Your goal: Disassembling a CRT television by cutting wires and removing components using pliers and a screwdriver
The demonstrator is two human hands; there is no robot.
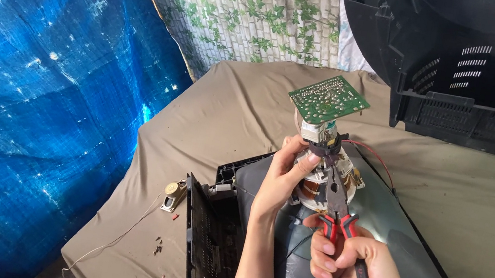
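Right hand (356, 261) is clamped round the red-and-black handles of our combination pliers (336, 224), nose pushed into the copper-wound deflection yoke (320, 183) on the neck of the picture tube (391, 240), which lies face-down on the cloth-covered table (219, 107). Left hand (284, 177) wraps the yoke from the side, thumb up by the clamp under the green circuit board (328, 97). We'd keep that neck braced, bite small, twist gently; glass there likely snaps easily. Both wrists are raised, forearms coming from below.
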